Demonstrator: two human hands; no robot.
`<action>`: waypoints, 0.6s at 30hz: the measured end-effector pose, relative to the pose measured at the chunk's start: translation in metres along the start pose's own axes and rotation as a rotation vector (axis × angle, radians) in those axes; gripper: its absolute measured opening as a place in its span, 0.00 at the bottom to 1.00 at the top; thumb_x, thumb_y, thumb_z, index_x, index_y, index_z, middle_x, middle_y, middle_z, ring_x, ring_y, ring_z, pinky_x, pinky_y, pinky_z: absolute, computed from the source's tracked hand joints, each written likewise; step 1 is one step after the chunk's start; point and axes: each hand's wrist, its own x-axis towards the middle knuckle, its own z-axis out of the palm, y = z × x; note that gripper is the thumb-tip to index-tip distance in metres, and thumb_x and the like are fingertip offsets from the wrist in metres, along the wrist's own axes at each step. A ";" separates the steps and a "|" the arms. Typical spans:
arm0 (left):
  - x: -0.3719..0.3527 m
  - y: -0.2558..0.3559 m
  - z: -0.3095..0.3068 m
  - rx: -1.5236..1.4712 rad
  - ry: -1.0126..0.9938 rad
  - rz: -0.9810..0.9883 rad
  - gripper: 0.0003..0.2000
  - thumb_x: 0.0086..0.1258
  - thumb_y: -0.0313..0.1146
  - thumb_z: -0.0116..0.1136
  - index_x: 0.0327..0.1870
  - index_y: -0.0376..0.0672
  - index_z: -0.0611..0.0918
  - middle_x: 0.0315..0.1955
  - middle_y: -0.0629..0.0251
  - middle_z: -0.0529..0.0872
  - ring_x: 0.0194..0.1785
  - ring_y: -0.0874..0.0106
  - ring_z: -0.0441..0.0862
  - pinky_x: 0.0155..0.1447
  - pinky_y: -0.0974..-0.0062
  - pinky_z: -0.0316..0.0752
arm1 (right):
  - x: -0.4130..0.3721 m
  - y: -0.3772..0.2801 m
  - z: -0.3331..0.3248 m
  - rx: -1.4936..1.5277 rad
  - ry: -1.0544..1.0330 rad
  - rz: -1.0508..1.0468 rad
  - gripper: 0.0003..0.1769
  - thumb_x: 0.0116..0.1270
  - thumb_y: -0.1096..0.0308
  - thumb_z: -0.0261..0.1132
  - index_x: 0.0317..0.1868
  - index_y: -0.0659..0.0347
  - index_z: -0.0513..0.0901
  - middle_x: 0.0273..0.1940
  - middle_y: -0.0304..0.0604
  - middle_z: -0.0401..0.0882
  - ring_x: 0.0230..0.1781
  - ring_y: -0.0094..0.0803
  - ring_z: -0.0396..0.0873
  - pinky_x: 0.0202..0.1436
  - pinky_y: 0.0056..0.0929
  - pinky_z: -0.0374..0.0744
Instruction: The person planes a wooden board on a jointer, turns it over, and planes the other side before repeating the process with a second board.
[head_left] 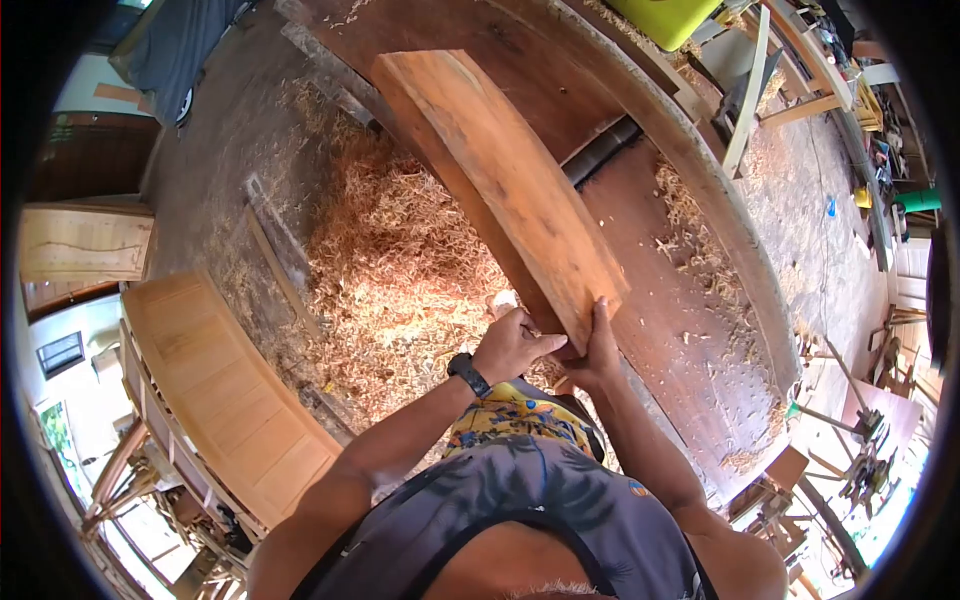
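Note:
A thick reddish-brown wooden board (510,190) slants from upper left down to my hands, resting on the planing machine's brown bed. My right hand (597,355) grips its near end, with the thumb on the top face and the other fingers mostly hidden beneath. Beside it, my left hand (512,345), wearing a black watch (468,374), has its fingers curled against the board's left side at the near corner. Its thumb points toward my right hand. Something bright shows just past the left knuckles, too washed out to make out.
Wood shavings (390,250) are heaped on the floor left of the board. The brown work surface (680,320) has a dark slot (600,150) and a raised curved rail (735,225) on the right. A panelled wooden door (225,370) lies at left. Timber clutters the right side.

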 end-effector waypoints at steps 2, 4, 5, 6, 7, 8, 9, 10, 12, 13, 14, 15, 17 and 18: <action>-0.013 0.011 0.020 -0.199 -0.111 -0.063 0.18 0.73 0.40 0.73 0.46 0.35 0.77 0.29 0.65 0.86 0.30 0.80 0.82 0.34 0.80 0.77 | -0.028 -0.021 -0.035 -0.113 0.044 0.017 0.45 0.74 0.25 0.54 0.74 0.55 0.72 0.68 0.49 0.79 0.66 0.48 0.81 0.66 0.58 0.80; -0.023 0.012 0.042 -0.275 -0.123 -0.007 0.18 0.74 0.39 0.72 0.48 0.35 0.77 0.29 0.65 0.86 0.31 0.79 0.82 0.36 0.78 0.77 | -0.057 -0.027 -0.076 -0.124 0.109 0.022 0.46 0.73 0.24 0.54 0.74 0.54 0.73 0.67 0.49 0.79 0.65 0.47 0.81 0.65 0.56 0.81; -0.033 0.036 0.044 -0.321 -0.128 -0.033 0.18 0.74 0.40 0.71 0.49 0.35 0.77 0.30 0.64 0.86 0.33 0.78 0.82 0.38 0.76 0.77 | -0.071 -0.036 -0.101 -0.144 0.170 0.022 0.46 0.72 0.23 0.54 0.74 0.53 0.73 0.67 0.49 0.80 0.65 0.46 0.81 0.63 0.53 0.82; -0.035 0.029 0.052 -0.228 -0.029 -0.012 0.17 0.75 0.40 0.69 0.50 0.36 0.77 0.30 0.65 0.86 0.33 0.79 0.82 0.38 0.77 0.77 | -0.077 -0.041 -0.143 -0.185 0.066 0.042 0.47 0.71 0.21 0.52 0.72 0.52 0.74 0.62 0.49 0.83 0.57 0.44 0.85 0.52 0.49 0.86; -0.035 0.024 0.059 -0.231 0.073 0.014 0.17 0.74 0.40 0.70 0.48 0.36 0.77 0.30 0.66 0.85 0.34 0.79 0.82 0.39 0.77 0.77 | -0.093 -0.045 -0.173 -0.243 0.067 0.038 0.47 0.71 0.20 0.51 0.71 0.51 0.75 0.59 0.49 0.84 0.53 0.43 0.86 0.46 0.46 0.86; -0.026 -0.003 0.064 -0.012 0.179 0.111 0.17 0.74 0.41 0.70 0.47 0.37 0.77 0.29 0.65 0.85 0.31 0.78 0.81 0.35 0.77 0.76 | -0.110 -0.047 -0.200 -0.289 0.070 0.034 0.47 0.70 0.20 0.50 0.71 0.51 0.75 0.56 0.48 0.86 0.48 0.42 0.88 0.39 0.44 0.87; -0.024 -0.009 0.066 0.081 0.260 0.064 0.27 0.71 0.58 0.67 0.42 0.37 0.78 0.26 0.61 0.85 0.31 0.68 0.85 0.37 0.68 0.78 | -0.128 -0.051 -0.229 -0.310 0.085 0.035 0.47 0.70 0.20 0.50 0.71 0.51 0.75 0.56 0.48 0.86 0.48 0.42 0.88 0.39 0.44 0.87; -0.031 0.000 0.069 -0.002 0.314 0.123 0.26 0.72 0.57 0.67 0.40 0.38 0.76 0.26 0.63 0.83 0.29 0.67 0.82 0.36 0.68 0.77 | -0.147 -0.053 -0.261 -0.314 0.080 0.029 0.48 0.70 0.19 0.50 0.69 0.52 0.76 0.53 0.48 0.87 0.44 0.42 0.88 0.35 0.43 0.86; -0.037 0.000 0.081 -0.019 0.466 0.162 0.28 0.72 0.58 0.66 0.46 0.38 0.75 0.36 0.57 0.85 0.40 0.61 0.85 0.47 0.63 0.79 | -0.181 -0.055 -0.335 -0.297 0.110 0.039 0.48 0.69 0.19 0.50 0.67 0.52 0.78 0.50 0.47 0.88 0.39 0.41 0.88 0.31 0.43 0.84; -0.044 0.013 0.088 0.088 0.568 0.138 0.32 0.71 0.59 0.67 0.55 0.34 0.76 0.49 0.48 0.86 0.54 0.55 0.85 0.59 0.60 0.78 | -0.198 -0.061 -0.382 -0.295 0.126 0.078 0.47 0.69 0.19 0.52 0.66 0.53 0.79 0.48 0.46 0.89 0.37 0.42 0.88 0.30 0.42 0.85; -0.040 0.006 0.097 0.009 0.632 0.131 0.40 0.69 0.59 0.68 0.66 0.29 0.72 0.61 0.40 0.80 0.65 0.51 0.80 0.67 0.59 0.76 | -0.220 -0.061 -0.421 -0.291 0.145 0.120 0.46 0.69 0.20 0.53 0.65 0.53 0.80 0.46 0.46 0.89 0.35 0.42 0.89 0.29 0.42 0.85; -0.039 0.005 0.103 0.084 0.677 0.220 0.46 0.69 0.59 0.68 0.73 0.28 0.67 0.68 0.37 0.75 0.70 0.49 0.76 0.71 0.59 0.74 | -0.250 -0.068 -0.428 -0.187 0.200 0.205 0.44 0.70 0.22 0.54 0.62 0.54 0.82 0.41 0.45 0.89 0.32 0.42 0.88 0.28 0.42 0.87; -0.036 0.013 0.122 0.056 0.625 0.265 0.50 0.68 0.61 0.68 0.78 0.29 0.61 0.77 0.36 0.65 0.77 0.46 0.69 0.76 0.59 0.70 | -0.285 -0.068 -0.459 -0.292 0.216 0.093 0.41 0.70 0.24 0.56 0.59 0.55 0.83 0.38 0.47 0.89 0.26 0.41 0.87 0.21 0.39 0.85; -0.035 0.009 0.136 0.046 0.601 0.256 0.50 0.68 0.61 0.68 0.78 0.29 0.61 0.77 0.36 0.65 0.77 0.46 0.69 0.76 0.59 0.70 | -0.303 -0.071 -0.479 -0.240 0.244 0.109 0.40 0.71 0.26 0.57 0.58 0.56 0.84 0.36 0.51 0.90 0.23 0.42 0.87 0.18 0.40 0.85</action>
